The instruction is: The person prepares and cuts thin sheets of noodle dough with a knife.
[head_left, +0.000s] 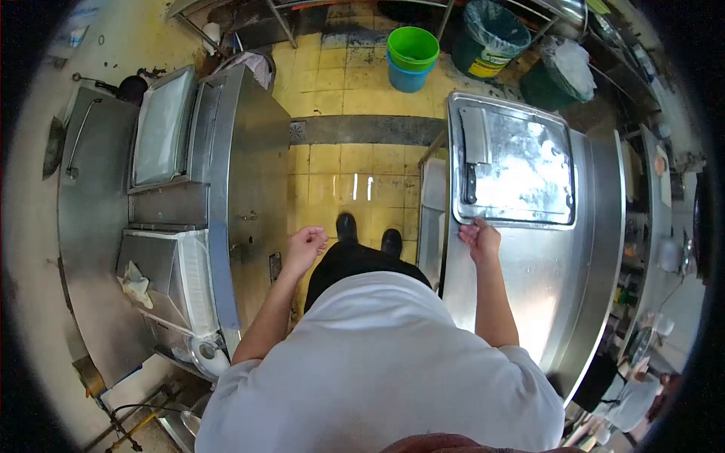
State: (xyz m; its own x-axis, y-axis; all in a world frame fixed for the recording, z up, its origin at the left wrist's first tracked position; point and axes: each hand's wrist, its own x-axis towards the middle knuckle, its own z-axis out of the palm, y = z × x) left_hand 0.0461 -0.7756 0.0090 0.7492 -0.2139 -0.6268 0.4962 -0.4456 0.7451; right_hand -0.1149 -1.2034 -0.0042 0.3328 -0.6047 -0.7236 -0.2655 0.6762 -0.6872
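A shiny metal tray (529, 166) lies on the steel counter at the right. On its left part rests a cleaver (475, 143) with a black handle pointing toward me. My right hand (482, 238) is at the tray's near left corner, its fingers bent against the rim; whether they grip the rim is hard to tell. My left hand (306, 245) hangs over the floor beside the left steel cabinet, fingers curled together, and anything inside them is too small to make out.
Steel units (253, 174) line the left side, with a lidded container (162, 124) on top. A green bucket (413, 48) inside a blue one and two lined bins (489, 41) stand ahead on the yellow tiles. Another person (634, 404) is at the lower right.
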